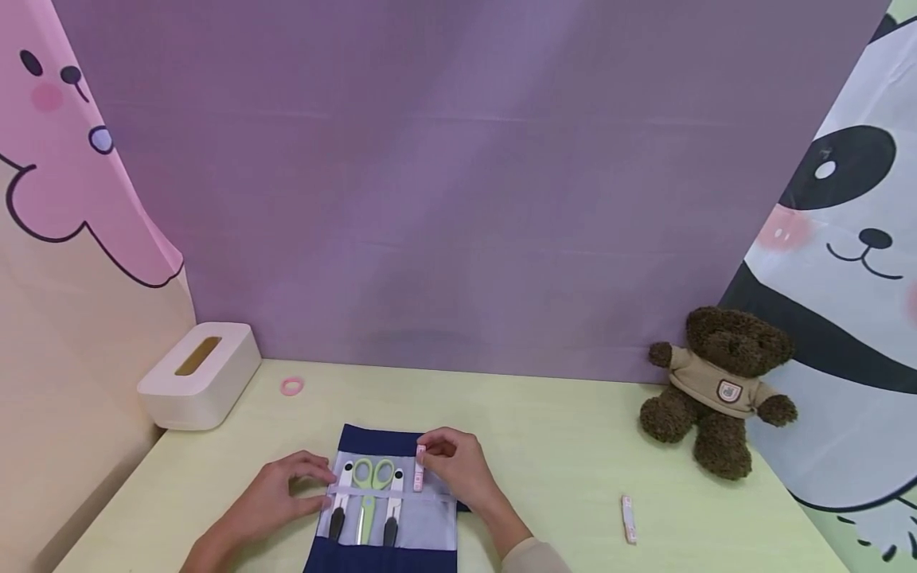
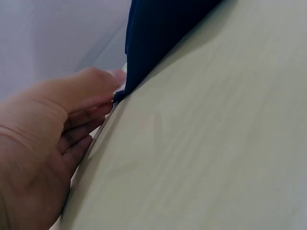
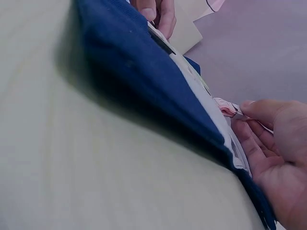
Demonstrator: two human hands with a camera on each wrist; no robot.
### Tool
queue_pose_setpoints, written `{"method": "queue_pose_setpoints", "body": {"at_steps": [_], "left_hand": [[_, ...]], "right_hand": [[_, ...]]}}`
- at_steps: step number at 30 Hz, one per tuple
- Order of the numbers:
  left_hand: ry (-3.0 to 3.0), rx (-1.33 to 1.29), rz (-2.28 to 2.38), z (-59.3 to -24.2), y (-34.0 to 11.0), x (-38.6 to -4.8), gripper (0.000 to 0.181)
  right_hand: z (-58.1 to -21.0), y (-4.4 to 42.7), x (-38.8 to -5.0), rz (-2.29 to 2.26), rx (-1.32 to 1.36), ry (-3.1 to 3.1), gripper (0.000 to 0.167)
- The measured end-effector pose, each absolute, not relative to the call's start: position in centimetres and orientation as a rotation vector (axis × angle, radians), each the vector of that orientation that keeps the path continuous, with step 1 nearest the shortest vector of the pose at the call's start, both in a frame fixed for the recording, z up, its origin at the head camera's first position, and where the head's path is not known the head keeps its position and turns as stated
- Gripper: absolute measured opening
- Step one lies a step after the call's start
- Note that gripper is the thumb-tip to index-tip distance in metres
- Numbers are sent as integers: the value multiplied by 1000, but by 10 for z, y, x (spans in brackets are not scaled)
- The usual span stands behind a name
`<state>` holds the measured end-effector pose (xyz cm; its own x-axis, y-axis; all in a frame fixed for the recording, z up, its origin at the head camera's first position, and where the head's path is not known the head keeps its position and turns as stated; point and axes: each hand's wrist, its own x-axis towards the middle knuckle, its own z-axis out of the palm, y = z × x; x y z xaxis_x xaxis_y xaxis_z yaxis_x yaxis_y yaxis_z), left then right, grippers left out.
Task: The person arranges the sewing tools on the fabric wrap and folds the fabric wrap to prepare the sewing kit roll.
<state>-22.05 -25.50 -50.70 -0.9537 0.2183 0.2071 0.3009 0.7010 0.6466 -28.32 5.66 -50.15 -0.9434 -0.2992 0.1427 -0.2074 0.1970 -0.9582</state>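
Note:
A navy cloth organizer (image 1: 401,560) with a grey inside lies unfolded on the table. Under its elastic band stand green scissors (image 1: 368,503) between two white-and-black craft knives (image 1: 341,500). My right hand (image 1: 462,469) pinches a folded pink-and-white strip (image 1: 419,469) at the band's right part; in the right wrist view the strip (image 3: 225,109) sits between thumb and fingers of that hand (image 3: 280,148). My left hand (image 1: 275,492) touches the organizer's left edge with fingers extended; in the left wrist view this hand (image 2: 62,120) is beside the navy cloth (image 2: 158,38).
A second pink-and-white strip (image 1: 629,520) lies at the right on the table. A pink ring (image 1: 291,387) is at the back left, near a white tissue box (image 1: 204,378). A brown teddy bear (image 1: 723,390) sits at the back right before a hanging cloth.

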Motion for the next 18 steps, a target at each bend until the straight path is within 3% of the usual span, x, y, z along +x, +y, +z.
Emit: {"method": "queue_pose_setpoints", "body": {"at_steps": [6,18], "left_hand": [[-2652,-494,-1110,-498,-246,-219,18],[-2657,-750,-1318,-487,-178,-221,19]], "right_hand": [[-504,56,-285,-1823,-512,2424,18],[-505,55,-285,-1806,-550,2446,17]]}}
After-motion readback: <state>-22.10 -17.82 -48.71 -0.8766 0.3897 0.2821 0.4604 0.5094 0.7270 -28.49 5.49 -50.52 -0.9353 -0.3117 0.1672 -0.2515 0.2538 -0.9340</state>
